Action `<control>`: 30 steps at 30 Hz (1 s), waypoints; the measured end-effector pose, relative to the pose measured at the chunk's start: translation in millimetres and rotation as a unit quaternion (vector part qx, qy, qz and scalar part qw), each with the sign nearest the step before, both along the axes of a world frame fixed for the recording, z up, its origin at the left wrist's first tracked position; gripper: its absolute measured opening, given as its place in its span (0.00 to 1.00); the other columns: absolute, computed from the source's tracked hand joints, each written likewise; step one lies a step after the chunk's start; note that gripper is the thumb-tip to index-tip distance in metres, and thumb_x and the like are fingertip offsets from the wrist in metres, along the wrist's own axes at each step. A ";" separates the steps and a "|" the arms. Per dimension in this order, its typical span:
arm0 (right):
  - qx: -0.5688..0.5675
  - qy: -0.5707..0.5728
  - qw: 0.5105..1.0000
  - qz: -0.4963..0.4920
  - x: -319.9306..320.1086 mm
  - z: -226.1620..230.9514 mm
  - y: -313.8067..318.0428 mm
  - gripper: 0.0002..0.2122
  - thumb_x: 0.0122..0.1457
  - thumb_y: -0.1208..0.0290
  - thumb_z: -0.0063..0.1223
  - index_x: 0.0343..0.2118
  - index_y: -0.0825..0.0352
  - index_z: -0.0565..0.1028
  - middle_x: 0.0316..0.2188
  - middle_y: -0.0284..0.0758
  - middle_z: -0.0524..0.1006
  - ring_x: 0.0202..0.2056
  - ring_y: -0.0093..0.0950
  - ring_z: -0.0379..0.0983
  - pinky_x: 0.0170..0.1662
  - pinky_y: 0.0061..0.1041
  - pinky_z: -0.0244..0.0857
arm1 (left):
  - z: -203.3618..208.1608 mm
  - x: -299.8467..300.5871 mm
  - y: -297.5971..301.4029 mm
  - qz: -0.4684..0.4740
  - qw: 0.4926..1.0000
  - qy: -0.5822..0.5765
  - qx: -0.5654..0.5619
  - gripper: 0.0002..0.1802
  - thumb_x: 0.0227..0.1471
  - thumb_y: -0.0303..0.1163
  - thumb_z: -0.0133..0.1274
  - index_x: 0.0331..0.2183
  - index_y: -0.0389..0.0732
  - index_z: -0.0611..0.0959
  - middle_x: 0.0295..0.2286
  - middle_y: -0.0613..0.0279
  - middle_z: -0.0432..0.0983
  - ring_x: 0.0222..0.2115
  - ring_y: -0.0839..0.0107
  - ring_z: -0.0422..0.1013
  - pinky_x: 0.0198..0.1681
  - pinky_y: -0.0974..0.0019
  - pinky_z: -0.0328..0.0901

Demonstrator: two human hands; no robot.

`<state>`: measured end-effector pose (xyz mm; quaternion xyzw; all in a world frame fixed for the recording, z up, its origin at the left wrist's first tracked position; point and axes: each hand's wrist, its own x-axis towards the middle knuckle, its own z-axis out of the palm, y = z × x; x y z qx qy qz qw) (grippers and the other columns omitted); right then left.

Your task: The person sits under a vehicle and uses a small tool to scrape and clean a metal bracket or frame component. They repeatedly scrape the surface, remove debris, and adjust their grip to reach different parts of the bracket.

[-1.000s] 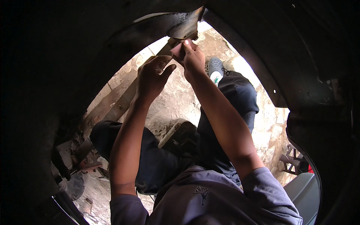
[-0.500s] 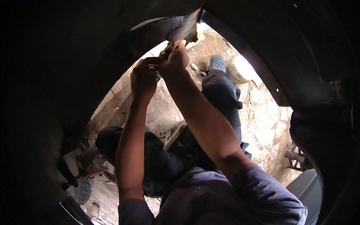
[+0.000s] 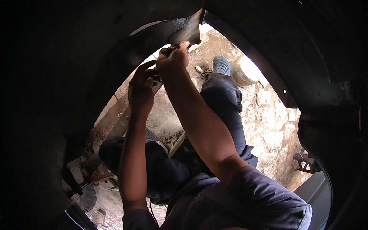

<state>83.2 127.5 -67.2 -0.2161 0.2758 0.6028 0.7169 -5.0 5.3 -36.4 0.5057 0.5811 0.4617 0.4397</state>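
My right hand (image 3: 174, 58) is raised to the lower edge of a worn metal panel (image 3: 186, 32), with its thumb up near that edge. Its fingers curl round something small and dark (image 3: 170, 49) that I cannot make out. Just left of it and a little lower is my left hand (image 3: 141, 86), its fingers bent and closed toward the right wrist. A small piece (image 3: 156, 77) shows at those fingertips; its kind is too dark and partly hidden to tell. Both forearms reach up through an opening in dark sheet metal.
Dark curved metal (image 3: 46, 96) surrounds the opening on both sides. Below are my bent legs in dark trousers (image 3: 224, 103) and a grey shoe (image 3: 221, 65) on rough ground. A pale rounded block (image 3: 244, 71) stands beside the shoe. Metal parts (image 3: 90, 168) lie at lower left.
My left hand has moved slightly down and left, away from the right hand, and its fingers have loosened a little. The right hand stays at the panel edge, shifted slightly left.
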 end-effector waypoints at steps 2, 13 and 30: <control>-0.028 -0.011 1.000 0.004 5.0 6.8 4.4 0.16 0.72 0.48 0.47 0.39 0.56 0.68 0.30 0.25 0.66 0.29 0.20 0.62 0.33 0.22 0.60 | -3.9 -4.0 -1.8 -0.005 0.998 0.043 0.040 0.21 0.55 0.18 0.42 0.47 0.38 0.84 0.40 0.54 0.83 0.41 0.67 0.81 0.48 0.61 0.72; -0.018 -0.048 0.999 0.013 2.8 7.4 -2.9 0.18 0.72 0.50 0.47 0.52 0.59 0.71 0.46 0.28 0.72 0.37 0.22 0.65 0.38 0.25 0.61 | -8.5 5.3 6.8 0.027 0.996 0.065 0.058 0.13 0.53 0.22 0.45 0.31 0.37 0.85 0.29 0.58 0.83 0.33 0.71 0.76 0.43 0.65 0.69; -0.039 -0.020 0.999 0.016 6.7 11.9 -1.6 0.16 0.74 0.49 0.44 0.39 0.58 0.67 0.27 0.26 0.63 0.26 0.19 0.56 0.29 0.20 0.56 | 1.6 8.9 13.3 0.128 0.983 0.005 -0.128 0.43 0.44 0.18 0.40 0.66 0.34 0.62 0.42 0.47 0.82 0.39 0.62 0.81 0.47 0.64 0.71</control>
